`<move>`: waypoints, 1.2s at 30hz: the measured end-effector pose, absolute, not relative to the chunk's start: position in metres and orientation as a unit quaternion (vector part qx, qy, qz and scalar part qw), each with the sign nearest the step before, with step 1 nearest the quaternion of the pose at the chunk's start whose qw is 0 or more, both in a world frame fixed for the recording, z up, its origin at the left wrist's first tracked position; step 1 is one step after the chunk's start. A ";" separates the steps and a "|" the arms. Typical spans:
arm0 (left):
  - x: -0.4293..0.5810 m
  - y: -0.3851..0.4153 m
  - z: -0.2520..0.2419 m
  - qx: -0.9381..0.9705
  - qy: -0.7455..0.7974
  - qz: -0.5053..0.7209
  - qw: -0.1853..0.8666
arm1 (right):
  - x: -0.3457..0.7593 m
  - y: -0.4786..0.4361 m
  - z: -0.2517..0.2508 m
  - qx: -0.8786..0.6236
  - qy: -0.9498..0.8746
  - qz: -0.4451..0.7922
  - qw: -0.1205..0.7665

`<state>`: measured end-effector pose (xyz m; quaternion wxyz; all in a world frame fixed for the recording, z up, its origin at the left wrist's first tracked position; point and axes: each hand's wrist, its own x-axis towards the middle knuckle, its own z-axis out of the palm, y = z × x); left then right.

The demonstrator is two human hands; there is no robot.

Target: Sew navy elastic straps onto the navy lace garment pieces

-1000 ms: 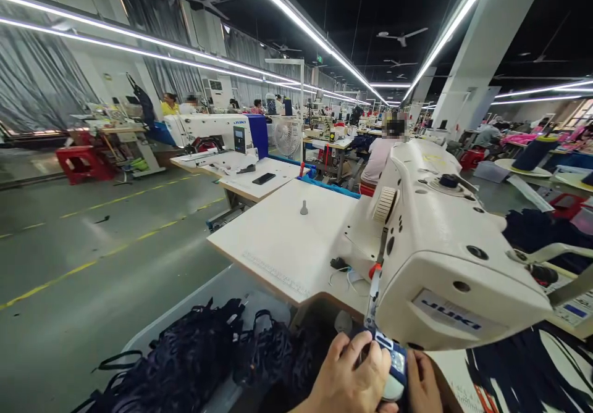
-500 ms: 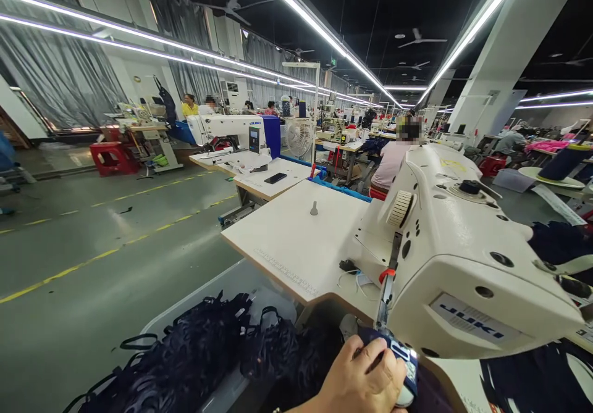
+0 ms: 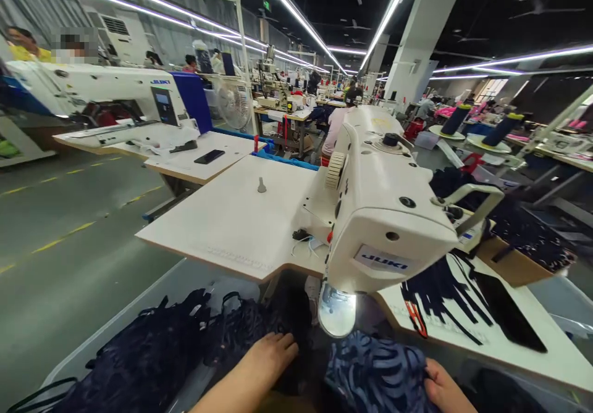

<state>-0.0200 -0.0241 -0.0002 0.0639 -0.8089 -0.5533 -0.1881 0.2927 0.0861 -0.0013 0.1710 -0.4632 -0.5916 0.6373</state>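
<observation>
My right hand (image 3: 443,387) pinches the edge of a bunched dark-blue patterned fabric piece (image 3: 377,370) at the bottom, below the machine head. My left hand (image 3: 273,354) is apart from that cloth, over the dark area beside the bin. Its fingers are loosely bent, and nothing shows in them. The white JUKI sewing machine (image 3: 375,197) stands above both hands. Its rounded clear guard (image 3: 337,311) hangs between them, lit from above. The needle area behind the guard is hidden.
A clear plastic bin (image 3: 125,323) of navy pieces (image 3: 139,354) sits at lower left. Navy straps (image 3: 449,292), orange-handled scissors (image 3: 416,320) and a black flat slab (image 3: 509,311) lie on the right tabletop. Behind are a cardboard box (image 3: 519,258), a phone (image 3: 209,156) and another machine (image 3: 106,92).
The view has swung right. My left hand has let go of the navy piece at the machine head and drawn back left. My right hand has come into view with the patterned fabric.
</observation>
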 end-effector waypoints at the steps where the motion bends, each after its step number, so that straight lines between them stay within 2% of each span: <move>1: -0.016 -0.024 0.004 -0.804 -0.564 -0.186 0.040 | 0.287 0.085 -0.001 -0.448 -0.568 0.665 0.184; 4: 0.003 -0.021 0.021 -0.809 -0.556 -0.192 -0.024 | 0.254 0.077 0.002 -0.414 -0.505 0.730 0.204; 7: 0.024 -0.011 0.027 -0.820 -0.531 -0.206 -0.059 | 0.223 0.069 0.007 -0.436 -0.505 0.698 0.259; 10: 0.035 0.000 0.018 -0.817 -0.532 -0.217 -0.050 | 0.210 0.065 0.013 -0.444 -0.645 0.560 0.271; 14: 0.037 0.007 0.005 -0.818 -0.531 -0.218 -0.024 | 0.210 0.069 0.009 -0.443 -0.823 0.301 0.189; 16: 0.038 0.009 0.003 -0.820 -0.531 -0.210 -0.023 | 0.210 0.074 0.004 -0.440 -0.863 0.183 0.168; 18: 0.039 0.012 0.002 -0.818 -0.537 -0.203 -0.026 | 0.208 0.080 0.000 -0.460 -0.859 0.130 0.181; 20: 0.041 0.014 0.001 -0.817 -0.539 -0.202 -0.034 | 0.206 0.085 0.000 -0.490 -0.819 0.198 0.225; 23: 0.044 0.017 0.001 -0.822 -0.530 -0.198 -0.059 | 0.203 0.085 0.006 -0.467 -0.710 0.435 0.296; 25: 0.046 0.017 0.002 -0.822 -0.532 -0.185 -0.078 | 0.202 0.080 0.009 -0.432 -0.672 0.513 0.314; 27: 0.048 0.016 0.002 -0.819 -0.542 -0.166 -0.091 | 0.201 0.073 0.009 -0.441 -0.709 0.452 0.315; 31: 0.052 0.012 0.002 -0.810 -0.559 -0.137 -0.106 | 0.201 0.062 0.002 -0.479 -0.814 0.196 0.263; 33: 0.050 0.010 0.002 -0.806 -0.563 -0.137 -0.116 | 0.205 0.063 0.005 -0.471 -0.832 0.176 0.235; 36: 0.041 0.008 0.004 -0.800 -0.564 -0.164 -0.124 | 0.216 0.069 0.024 -0.436 -0.834 0.261 0.214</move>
